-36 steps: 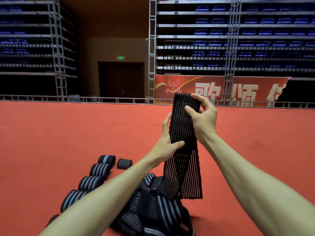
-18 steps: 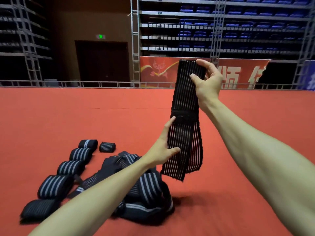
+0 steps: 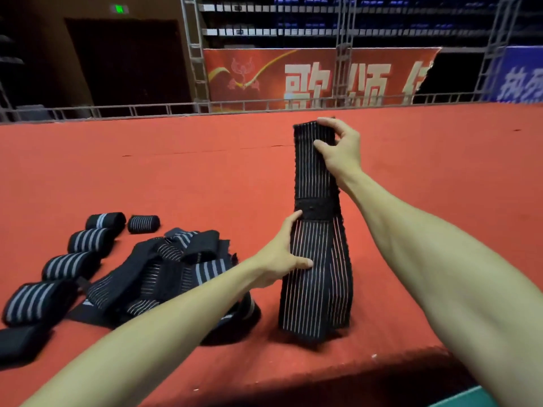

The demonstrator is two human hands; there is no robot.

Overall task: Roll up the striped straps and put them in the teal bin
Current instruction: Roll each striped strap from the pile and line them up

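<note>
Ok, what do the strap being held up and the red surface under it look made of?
The strap looks like woven elastic fabric, matte black with thin pale lengthwise stripes; it hangs limp. The red surface is probably felt or thin carpet: matte, with a fuzzy front edge.

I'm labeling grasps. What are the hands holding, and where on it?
One striped strap: the right hand pinches its top end, and the left hand grips its left edge lower down.
</note>
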